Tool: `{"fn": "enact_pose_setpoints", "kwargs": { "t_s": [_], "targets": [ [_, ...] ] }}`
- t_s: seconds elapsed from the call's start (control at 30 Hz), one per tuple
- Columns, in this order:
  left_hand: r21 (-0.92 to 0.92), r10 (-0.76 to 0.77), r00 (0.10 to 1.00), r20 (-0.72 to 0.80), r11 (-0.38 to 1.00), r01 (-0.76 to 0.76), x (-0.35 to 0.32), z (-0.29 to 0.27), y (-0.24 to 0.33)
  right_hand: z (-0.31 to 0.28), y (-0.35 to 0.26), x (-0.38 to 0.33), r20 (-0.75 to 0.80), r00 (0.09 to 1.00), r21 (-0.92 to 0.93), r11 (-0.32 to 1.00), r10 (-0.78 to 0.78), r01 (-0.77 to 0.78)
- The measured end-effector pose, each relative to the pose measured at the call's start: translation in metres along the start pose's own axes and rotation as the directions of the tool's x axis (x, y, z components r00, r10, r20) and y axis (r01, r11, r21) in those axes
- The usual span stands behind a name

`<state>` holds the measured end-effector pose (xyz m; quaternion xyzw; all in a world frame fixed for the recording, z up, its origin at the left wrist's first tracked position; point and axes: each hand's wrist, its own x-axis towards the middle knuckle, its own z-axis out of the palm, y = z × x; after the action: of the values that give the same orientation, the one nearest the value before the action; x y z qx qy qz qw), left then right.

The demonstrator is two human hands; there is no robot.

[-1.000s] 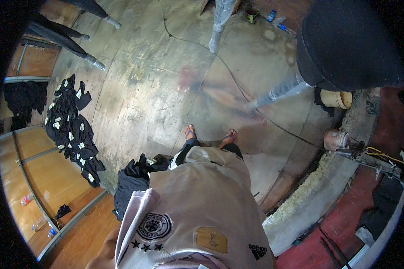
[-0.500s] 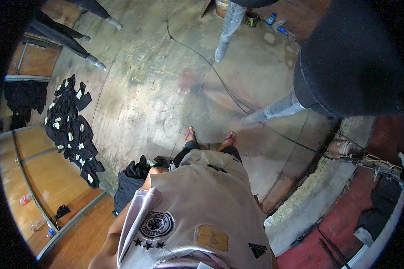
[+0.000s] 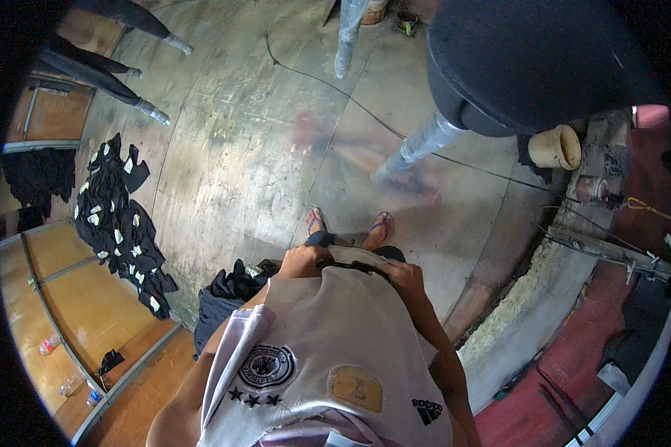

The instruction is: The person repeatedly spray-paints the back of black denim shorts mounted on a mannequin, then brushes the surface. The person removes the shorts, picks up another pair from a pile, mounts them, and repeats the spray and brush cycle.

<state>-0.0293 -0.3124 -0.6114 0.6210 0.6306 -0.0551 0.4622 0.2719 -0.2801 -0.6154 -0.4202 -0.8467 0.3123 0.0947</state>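
My left hand [image 3: 306, 261] is closed at my waist, fingers curled on the lower edge of the pale grey shirt [image 3: 335, 328] I wear. On the other side of the same hem, my right hand [image 3: 405, 276] is closed too, its fingertips turned under and partly hidden. Between the hands the hem is bunched, with a dark strip showing. Beside my left forearm lies a heap of black cloth [image 3: 227, 294]. A large black-covered form [image 3: 537, 59] hangs at the upper right, its narrow end [image 3: 417, 149] wrapped in clear plastic.
Black garments with white tags [image 3: 119, 223] lie in a long pile on the left. Several black leg-shaped forms [image 3: 104, 74] jut in at the upper left. A cable [image 3: 350, 100] crosses the worn floor [image 3: 224, 149]. A cream bucket [image 3: 555, 147] stands at right beside a ledge [image 3: 514, 328].
Both hands have come into clear view at the shirt hem; before, the right was hidden. The view has shifted, bringing the bucket into sight and the black form further left.
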Motion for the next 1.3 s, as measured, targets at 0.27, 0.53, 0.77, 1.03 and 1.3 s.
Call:
{"fn": "enact_pose_setpoints", "kwargs": {
  "t_s": [0.27, 0.53, 0.77, 1.03, 1.3],
  "targets": [
    [-0.150, 0.123, 0.991, 0.048, 0.982, -0.114, 0.006, 0.010, -0.020, -0.004, 0.000, 0.006, 0.098, 0.992, 0.164, 0.982, 0.081, -0.096],
    [-0.290, 0.230, 0.969, 0.094, 0.937, -0.194, 0.008, 0.008, -0.052, 0.023, 0.020, -0.016, 0.137, 0.990, 0.417, 0.909, -0.040, -0.021],
    [-0.313, 0.271, 0.956, 0.112, 0.923, -0.225, 0.018, 0.003, -0.056, 0.003, 0.011, -0.017, 0.194, 0.974, 0.415, 0.890, 0.116, -0.189],
    [-0.336, 0.311, 0.937, 0.157, 0.909, -0.245, 0.031, -0.002, -0.038, -0.172, 0.136, -0.055, -0.941, -0.233, 0.336, 0.761, 0.246, -0.555],
    [-0.355, 0.596, 0.785, 0.171, 0.780, -0.515, 0.042, -0.023, 0.010, -0.290, 0.198, -0.085, -0.971, -0.122, 0.230, 0.680, 0.204, -0.696]
  ]
}}
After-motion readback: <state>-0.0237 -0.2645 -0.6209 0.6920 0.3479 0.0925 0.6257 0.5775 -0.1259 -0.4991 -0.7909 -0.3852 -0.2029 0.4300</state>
